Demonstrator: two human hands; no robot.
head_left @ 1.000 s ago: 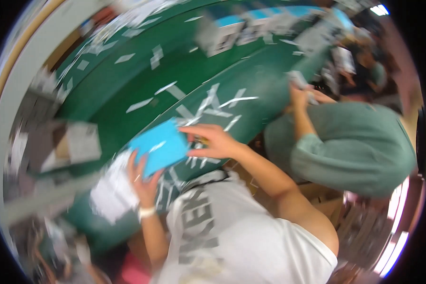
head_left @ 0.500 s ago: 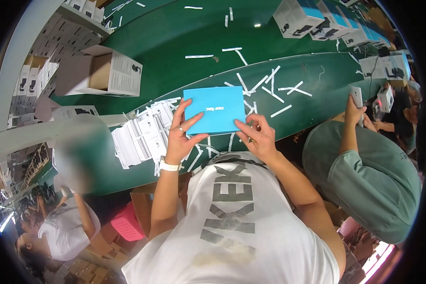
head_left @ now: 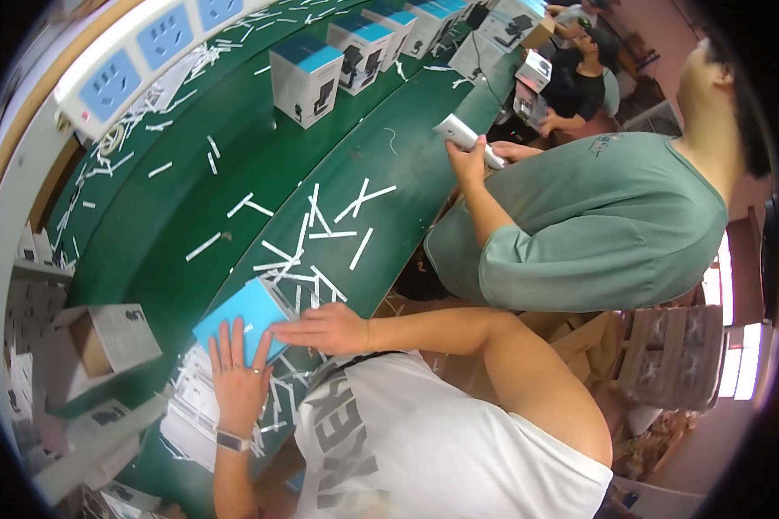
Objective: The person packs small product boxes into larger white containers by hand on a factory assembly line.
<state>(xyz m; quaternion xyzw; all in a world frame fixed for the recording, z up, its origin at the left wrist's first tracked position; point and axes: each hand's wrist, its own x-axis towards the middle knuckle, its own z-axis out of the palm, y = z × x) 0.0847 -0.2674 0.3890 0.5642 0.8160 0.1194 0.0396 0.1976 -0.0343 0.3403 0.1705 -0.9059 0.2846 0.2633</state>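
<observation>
Beneath the spread left hand (head_left: 241, 394) sits a bright-blue rectangular cardboard box (head_left: 245, 304), the right hand (head_left: 333, 329) touching its edge, grip unclear: seemingly a steadying step, calling for even pressure.

Free passage over green table (head_left: 359, 156) between white strips (head_left: 333, 234) and blue-topped boxes (head_left: 355, 62), co-worker's forearm (head_left: 486, 205) an obstacle rightward

the left hand (head_left: 241, 394) covers part of the blue box (head_left: 247, 303); the far power strip (head_left: 162, 41) and near shirt (head_left: 467, 458) run past the edge.
</observation>
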